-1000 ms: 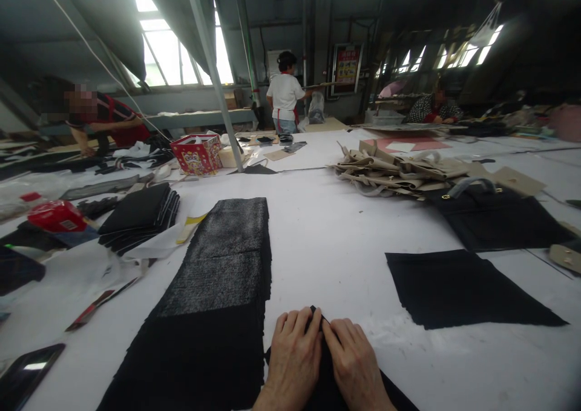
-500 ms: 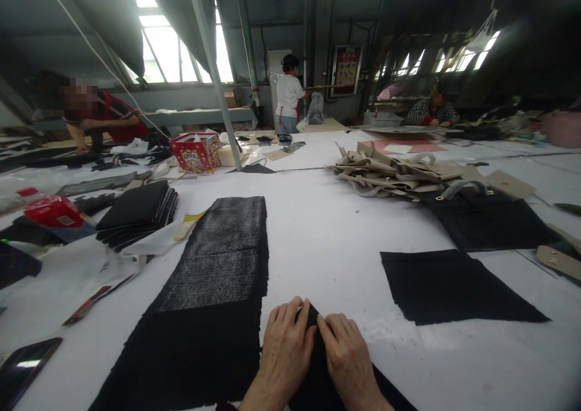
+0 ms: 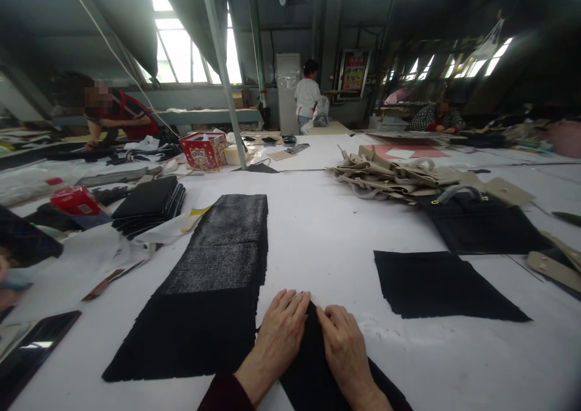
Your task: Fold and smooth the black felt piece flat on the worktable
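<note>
A black fabric piece point(image 3: 310, 371) lies in front of me, its narrow tip between my two hands. My left hand point(image 3: 284, 323) grips its left edge near the tip, fingers close together and thumb hidden. On the opposite edge, my right hand point(image 3: 341, 341) has curled fingers pinching the cloth. Just left of my hands is a long stack of black pieces point(image 3: 195, 338), with a grey speckled patch point(image 3: 227, 247) on its far part. Apart from my right hand, another flat black piece point(image 3: 445, 284) rests on the white table point(image 3: 318, 241).
Beige bag parts point(image 3: 394, 172) are heaped beyond, beside a black bag panel point(image 3: 490, 223) with a grey handle. At left are folded black pieces point(image 3: 147, 199), a red packet point(image 3: 77, 200), a dark glossy device point(image 3: 40, 344) and a red box point(image 3: 204, 151). Part of another person's hand point(image 3: 5, 284) shows at the left edge.
My view has shifted slightly, so the table things sit farther right at the left side. My left fingers lie straighter along the cloth. Another person's hand has appeared at the left edge.
</note>
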`<state>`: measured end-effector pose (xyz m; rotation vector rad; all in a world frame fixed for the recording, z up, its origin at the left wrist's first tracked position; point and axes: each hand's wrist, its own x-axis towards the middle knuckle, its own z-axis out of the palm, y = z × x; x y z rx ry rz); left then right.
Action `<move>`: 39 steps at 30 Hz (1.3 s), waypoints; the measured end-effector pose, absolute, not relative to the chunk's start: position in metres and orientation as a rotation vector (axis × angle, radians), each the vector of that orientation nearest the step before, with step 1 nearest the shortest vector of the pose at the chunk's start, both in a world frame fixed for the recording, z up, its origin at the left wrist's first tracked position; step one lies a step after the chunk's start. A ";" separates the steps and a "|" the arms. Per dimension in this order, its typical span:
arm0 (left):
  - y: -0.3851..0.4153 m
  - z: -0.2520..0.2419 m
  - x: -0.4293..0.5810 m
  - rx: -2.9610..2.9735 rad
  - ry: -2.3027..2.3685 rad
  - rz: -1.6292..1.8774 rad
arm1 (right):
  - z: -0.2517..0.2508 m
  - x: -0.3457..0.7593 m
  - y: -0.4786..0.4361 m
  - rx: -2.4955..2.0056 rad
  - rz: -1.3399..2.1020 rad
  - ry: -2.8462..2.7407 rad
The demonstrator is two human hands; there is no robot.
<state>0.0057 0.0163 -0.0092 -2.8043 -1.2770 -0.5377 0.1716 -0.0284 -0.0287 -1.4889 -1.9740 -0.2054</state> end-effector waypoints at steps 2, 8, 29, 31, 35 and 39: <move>0.016 -0.011 0.005 -2.796 -1.276 -0.527 | -0.029 0.176 -0.032 -1.483 -0.199 -1.971; 0.018 -0.013 0.003 -2.808 -1.219 -0.417 | -0.032 0.185 -0.043 -1.472 -0.220 -2.007; 0.011 -0.004 0.012 -2.781 -0.913 -0.090 | -0.031 0.206 -0.074 -1.452 -0.250 -2.051; 0.011 -0.001 0.014 -2.782 -0.902 -0.105 | -0.032 0.208 -0.078 -1.464 -0.244 -2.057; 0.009 0.002 0.019 -2.776 -0.865 -0.087 | -0.033 0.214 -0.086 -1.493 -0.214 -2.063; 0.006 0.002 0.021 -2.772 -0.841 -0.066 | -0.034 0.219 -0.092 -1.508 -0.180 -2.081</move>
